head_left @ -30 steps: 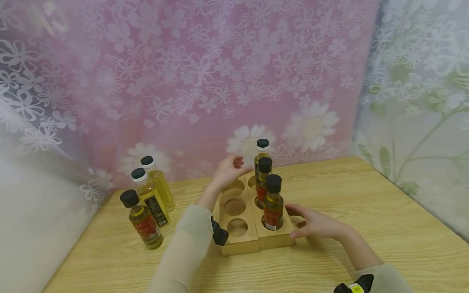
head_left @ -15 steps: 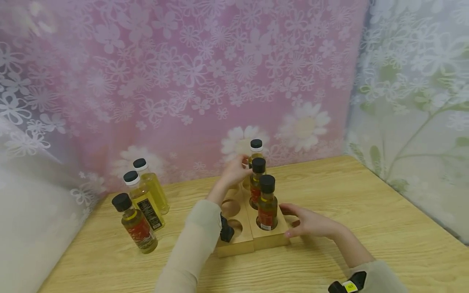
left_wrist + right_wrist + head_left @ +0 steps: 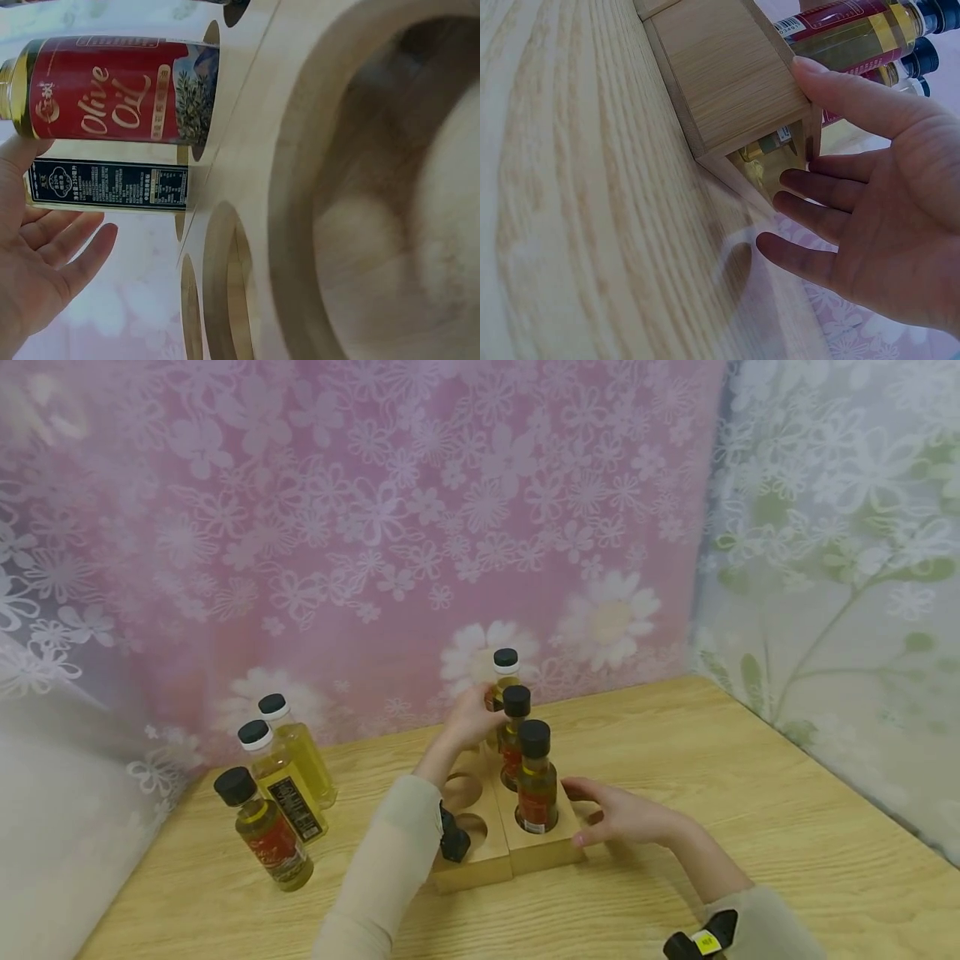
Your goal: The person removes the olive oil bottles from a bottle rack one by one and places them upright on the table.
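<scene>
Two wooden bottle racks point(image 3: 547, 857) with round holes stand side by side. My left hand point(image 3: 472, 720) grips the upper part of the rear yellow oil bottle point(image 3: 507, 682), thumb on its near side. That bottle's dark label point(image 3: 112, 184) shows in the left wrist view, where the lower fingers spread loosely. Two red-labelled olive oil bottles point(image 3: 536, 797) stand upright in the right rack's holes in front of it. My right hand point(image 3: 633, 814) rests at that rack's right side, thumb point(image 3: 810, 67) at its edge and fingers nearly straight beside the open end.
On the table's left stand a red-labelled bottle point(image 3: 273, 843) and two yellow oil bottles point(image 3: 288, 793) with black caps. The left rack's holes point(image 3: 465, 789) hold no bottle where visible. A flowered pink curtain point(image 3: 420, 527) closes off the back of the wooden table point(image 3: 712, 777).
My left hand has moved from above the left rack's rear to the rear yellow bottle and taken hold of it. The bottle leans slightly leftward. My right hand stays at the rack; the view has shifted.
</scene>
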### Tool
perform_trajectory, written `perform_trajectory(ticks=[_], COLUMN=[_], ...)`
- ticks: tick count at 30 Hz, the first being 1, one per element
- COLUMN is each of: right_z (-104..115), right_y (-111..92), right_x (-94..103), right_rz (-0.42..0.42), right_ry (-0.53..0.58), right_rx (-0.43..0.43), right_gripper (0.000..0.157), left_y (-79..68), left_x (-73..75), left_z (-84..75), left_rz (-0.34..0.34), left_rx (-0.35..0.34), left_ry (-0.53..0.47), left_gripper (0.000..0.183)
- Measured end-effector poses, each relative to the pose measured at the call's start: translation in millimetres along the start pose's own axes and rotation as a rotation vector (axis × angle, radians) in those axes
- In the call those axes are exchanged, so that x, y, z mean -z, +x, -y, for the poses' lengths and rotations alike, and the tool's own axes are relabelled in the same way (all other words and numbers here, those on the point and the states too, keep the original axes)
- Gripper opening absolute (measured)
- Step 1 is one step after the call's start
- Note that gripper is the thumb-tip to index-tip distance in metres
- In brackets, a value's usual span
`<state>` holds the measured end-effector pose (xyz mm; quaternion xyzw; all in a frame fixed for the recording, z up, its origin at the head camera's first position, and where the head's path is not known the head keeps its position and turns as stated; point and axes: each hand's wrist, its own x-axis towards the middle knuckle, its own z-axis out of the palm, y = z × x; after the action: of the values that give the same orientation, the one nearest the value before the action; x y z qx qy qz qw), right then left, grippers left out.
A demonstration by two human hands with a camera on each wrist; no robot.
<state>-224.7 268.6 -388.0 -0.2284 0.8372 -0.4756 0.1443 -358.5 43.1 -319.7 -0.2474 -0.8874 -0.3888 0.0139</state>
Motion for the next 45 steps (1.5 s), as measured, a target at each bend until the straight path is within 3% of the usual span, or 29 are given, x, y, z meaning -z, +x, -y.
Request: perform_trajectory(ticks=[4, 10, 17, 22, 28, 37, 45], right_z=[3, 7, 3, 3, 5, 6, 7], right_y=[1, 0, 2, 3, 2, 1, 2], right_x=[0.0, 1.4, 1.6, 1.2, 1.6, 2.3, 4.4], right_rz=[0.009, 0.018, 0.02, 0.029, 0.021, 0.028, 0.036], right_ry=[0.001, -0.016, -0.014, -0.013, -0.023, -0.024, -0.021], right_rx=[-0.009, 0.014, 0.004, 0.007, 0.001, -0.009, 0.004], right_gripper=[0.089, 0.088, 0.088, 0.088, 0.089, 0.089, 0.088], left_y=[-3.4, -6.3, -11.8, -18.7, -29.5, -50.5, -70.4], left_x=[6.4, 20.4, 37.8, 51.0, 72.7, 103.8, 120.0], left_z=[6.0, 5.3, -7.6, -14.0, -13.6, 12.2, 38.9], left_rz=[-0.021, -0.065, -0.154, -0.262, -0.313, -0.329, -0.329], left_rx=[-0.016, -0.031, -0.006, -0.027, -0.059, 0.02, 0.123], left_ry=[0.008, -0.024, -0.034, -0.078, -0.101, -0.05, 0.046], left_gripper=[0.06, 0.043, 0.064, 0.062, 0.06, 0.052, 0.066])
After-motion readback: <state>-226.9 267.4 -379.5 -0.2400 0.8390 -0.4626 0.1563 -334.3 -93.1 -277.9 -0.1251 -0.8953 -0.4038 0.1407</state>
